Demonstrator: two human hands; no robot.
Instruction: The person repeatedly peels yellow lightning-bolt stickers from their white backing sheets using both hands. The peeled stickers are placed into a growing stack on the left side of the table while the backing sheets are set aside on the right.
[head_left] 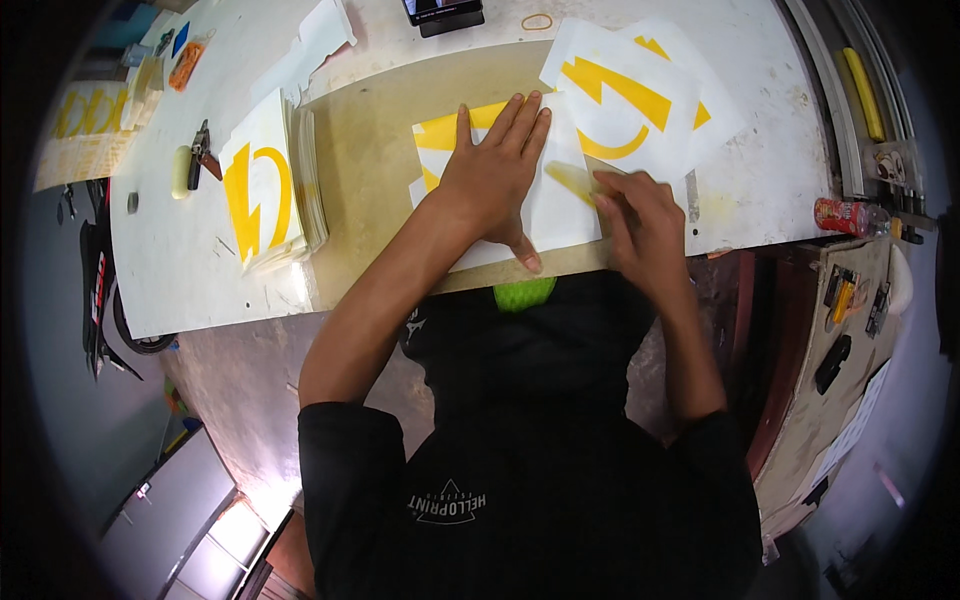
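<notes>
My left hand (492, 168) lies flat, fingers spread, pressing down a white sheet with yellow cut shapes (440, 135) on the worktable (370, 170). My right hand (640, 215) grips a thin flat scraper-like tool (575, 180), its blade resting on the same sheet just right of my left hand. A second white sheet with a yellow bolt and arc (625, 95) lies overlapping behind, to the right.
A stack of similar white-and-yellow sheets (265, 190) sits at the table's left, with pliers (203, 150) and small items beyond. A dark device (442, 12) and a rubber band (537, 21) lie at the far edge. A bottle (848, 215) and tools rest on the right bench.
</notes>
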